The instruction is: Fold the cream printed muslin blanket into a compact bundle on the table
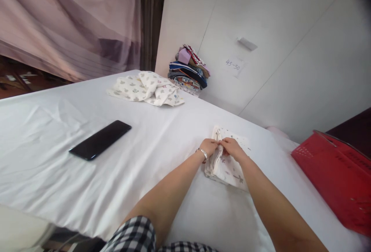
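Observation:
A folded white cloth (229, 171) with a small grey and pinkish print lies on the white-covered table, its layered edges facing left. My left hand (209, 146), with a silver bracelet at the wrist, pinches those layers near their upper part. Right beside it, my right hand (232, 148) grips the same cloth, fingers closed at the edge. The two hands meet at the fingertips. Farther back on the left, a crumpled white cloth (147, 88) with grey shapes lies loosely bunched, apart from both hands.
A black phone (101, 140) lies on the white sheet (150, 143) to the left. At the right edge stands a red plastic basket (333, 174). Behind the table, a stack of folded clothes (189, 70) leans near the white cabinet (261, 20). A pink curtain (72, 16) hangs at the upper left.

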Demonstrator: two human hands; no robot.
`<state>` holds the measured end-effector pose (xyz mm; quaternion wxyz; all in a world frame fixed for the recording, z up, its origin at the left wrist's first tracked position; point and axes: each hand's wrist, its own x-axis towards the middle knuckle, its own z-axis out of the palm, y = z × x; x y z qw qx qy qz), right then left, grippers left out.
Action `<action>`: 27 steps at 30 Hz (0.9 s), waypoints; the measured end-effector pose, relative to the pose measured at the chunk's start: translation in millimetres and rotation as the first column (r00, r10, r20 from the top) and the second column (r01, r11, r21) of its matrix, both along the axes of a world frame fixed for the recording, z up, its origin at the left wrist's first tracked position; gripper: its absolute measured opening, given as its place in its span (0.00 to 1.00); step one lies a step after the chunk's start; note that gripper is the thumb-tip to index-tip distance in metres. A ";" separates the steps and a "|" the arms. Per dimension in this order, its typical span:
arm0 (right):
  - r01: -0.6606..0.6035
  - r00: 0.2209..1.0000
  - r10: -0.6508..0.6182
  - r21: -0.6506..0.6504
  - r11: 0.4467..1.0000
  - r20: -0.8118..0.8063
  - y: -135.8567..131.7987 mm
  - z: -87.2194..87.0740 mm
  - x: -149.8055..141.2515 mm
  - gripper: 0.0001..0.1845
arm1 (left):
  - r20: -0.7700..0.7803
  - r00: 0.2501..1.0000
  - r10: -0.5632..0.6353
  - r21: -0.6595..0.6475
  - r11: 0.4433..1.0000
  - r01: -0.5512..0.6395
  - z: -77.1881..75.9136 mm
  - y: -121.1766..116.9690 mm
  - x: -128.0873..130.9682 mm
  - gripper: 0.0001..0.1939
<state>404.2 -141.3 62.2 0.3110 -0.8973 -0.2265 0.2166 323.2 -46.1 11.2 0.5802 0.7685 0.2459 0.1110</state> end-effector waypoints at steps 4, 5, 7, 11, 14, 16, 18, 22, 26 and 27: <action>0.018 1.000 -0.018 0.010 1.000 -0.004 -1.6 1.0 0.7 0.07 | -0.056 0.997 0.045 0.074 0.996 -0.040 -1.7 4.3 -3.7 0.11; 0.017 1.000 -0.017 0.009 1.000 -0.005 -1.7 1.2 0.6 0.07 | -0.073 0.996 0.051 0.095 0.994 -0.044 -1.9 4.2 -4.1 0.11; 0.010 1.000 -0.010 0.003 1.000 -0.003 -1.7 1.1 0.2 0.07 | -0.105 0.993 0.057 0.138 0.990 -0.042 -2.0 2.7 -3.7 0.12; -0.009 1.000 0.009 -0.016 1.000 0.015 -0.5 0.0 -0.9 0.07 | -0.143 0.988 0.049 0.206 0.978 -0.019 -0.9 -0.7 -1.8 0.09; -0.022 0.999 0.023 -0.031 0.999 0.028 0.9 0.0 -1.7 0.06 | -0.146 0.988 0.056 0.216 0.976 -0.023 -0.2 1.1 -1.5 0.08; -0.028 0.999 0.030 -0.039 0.999 0.036 1.7 0.3 -1.8 0.06 | -0.148 0.986 0.079 0.201 0.978 -0.048 -0.4 3.9 -1.6 0.08; -0.033 0.998 0.036 -0.044 0.998 0.048 2.5 0.6 -1.5 0.06 | -0.149 0.984 0.103 0.178 0.981 -0.076 -0.9 6.3 -1.3 0.10; -0.051 0.995 0.056 -0.075 0.996 0.078 4.4 0.7 -1.8 0.06 | -0.111 0.989 0.101 0.141 0.986 -0.085 -1.6 6.8 0.2 0.10; -0.066 0.992 0.078 -0.121 0.990 0.101 7.3 1.5 -4.6 0.07 | -0.084 0.994 0.074 0.114 0.991 -0.064 -0.7 4.6 0.9 0.10; -0.067 0.991 0.080 -0.131 0.989 0.103 8.1 1.7 -5.2 0.07 | -0.082 0.994 0.071 0.109 0.992 -0.062 -0.2 4.0 0.7 0.10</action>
